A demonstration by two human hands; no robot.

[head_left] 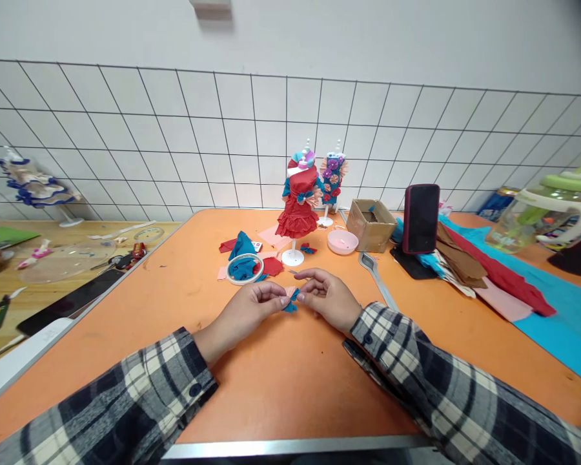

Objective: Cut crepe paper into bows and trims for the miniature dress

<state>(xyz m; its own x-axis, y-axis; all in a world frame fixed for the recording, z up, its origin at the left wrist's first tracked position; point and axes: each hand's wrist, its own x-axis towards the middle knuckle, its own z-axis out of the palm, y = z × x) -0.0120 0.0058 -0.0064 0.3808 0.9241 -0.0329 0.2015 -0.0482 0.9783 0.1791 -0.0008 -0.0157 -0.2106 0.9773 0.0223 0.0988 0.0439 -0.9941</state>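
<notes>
Both hands meet over the near middle of the orange table [281, 381]. The left hand [244, 313] and the right hand [326, 298] each pinch one side of a small blue and pink paper bow [291, 298], fingers curled narrow around it, so the bow hangs just above the tabletop between the fingertips. Both wrists come out of plaid sleeves.

Just beyond the hands lies a roll of clear tape [244, 268] resting on blue crepe scraps [242, 248], with red scraps [272, 265] touching it on the right. Farther back stands a small mannequin in a red paper dress [297, 206] on a white round base, and behind it, to the right, a second mannequin in a blue dress [332, 177] with pink rosettes. A pink bowl [342, 241] sits just beside a small open cardboard box [370, 224]. To the right of the box a dark phone [421, 217] stands upright on a stand. Sheets of brown, red, pink and blue crepe paper [552, 303] spread across the far right, and a clear jug with a green lid [545, 210] stands past them. A grey tool, possibly tweezers [376, 274], lies near the right hand.
</notes>
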